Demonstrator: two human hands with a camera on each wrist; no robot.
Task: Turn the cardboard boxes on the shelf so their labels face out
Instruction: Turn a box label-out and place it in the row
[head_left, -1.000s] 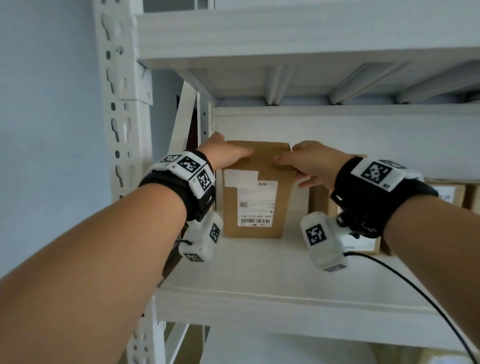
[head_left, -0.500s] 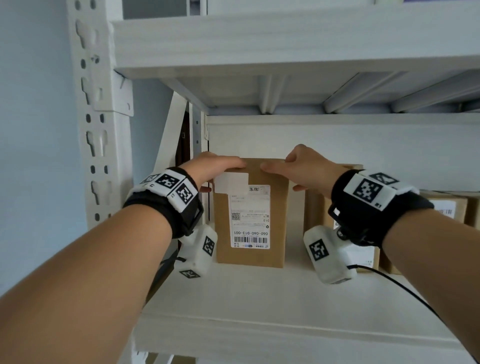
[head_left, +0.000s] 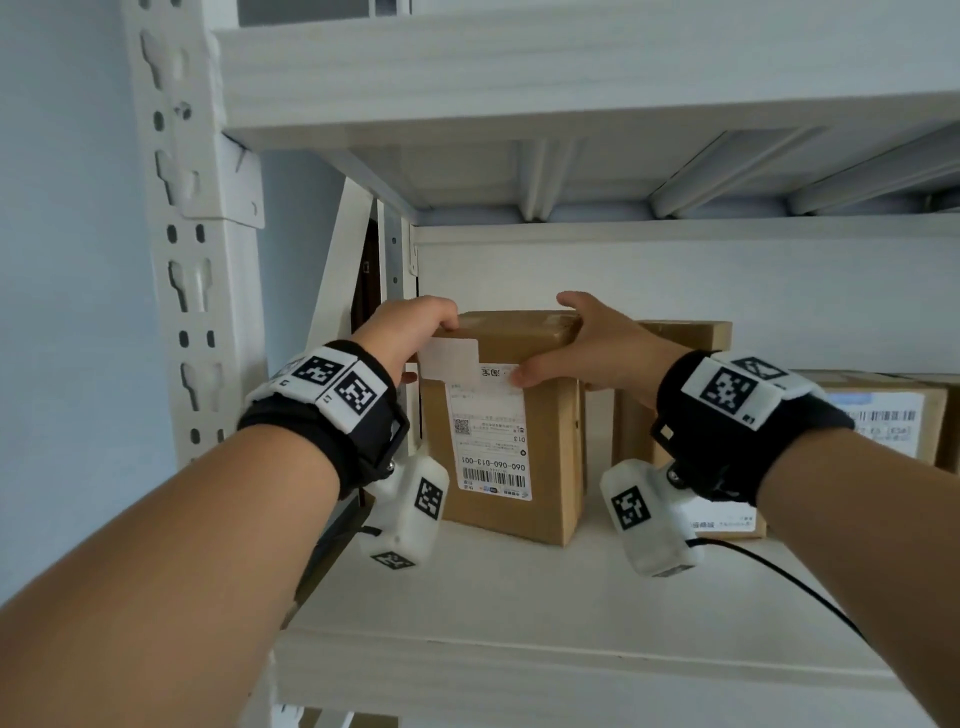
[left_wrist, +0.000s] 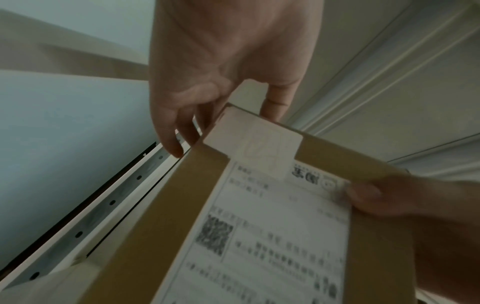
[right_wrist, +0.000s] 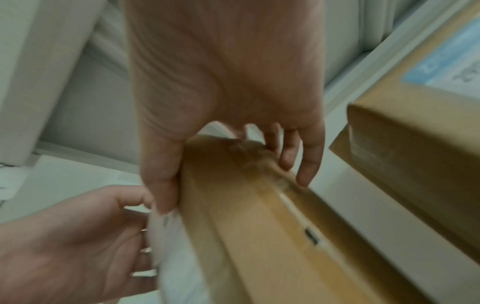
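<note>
A tall brown cardboard box (head_left: 540, 415) stands upright at the left end of the white shelf (head_left: 519, 623). Its white shipping label (head_left: 491, 441) faces out and reads upside down. My left hand (head_left: 418, 332) holds the box's upper left corner (left_wrist: 197, 185), with fingers curled over the top edge. My right hand (head_left: 592, 343) grips the upper right corner, thumb pressed on the label's top and fingers (right_wrist: 306, 164) over the back edge. In the right wrist view the box's narrow taped side (right_wrist: 259, 226) runs below my right hand (right_wrist: 228, 98).
A second brown box (head_left: 691, 332) stands just right of the held one, with a lower labelled box (head_left: 883, 415) beyond it. The white shelf post (head_left: 192, 260) rises at left and the upper shelf (head_left: 571, 78) hangs overhead. A black cable (head_left: 779, 571) crosses the shelf board.
The box looks nearer and its right side face now shows. Both hands shifted from lying on the top to holding its upper corners, and my right thumb came down onto the label.
</note>
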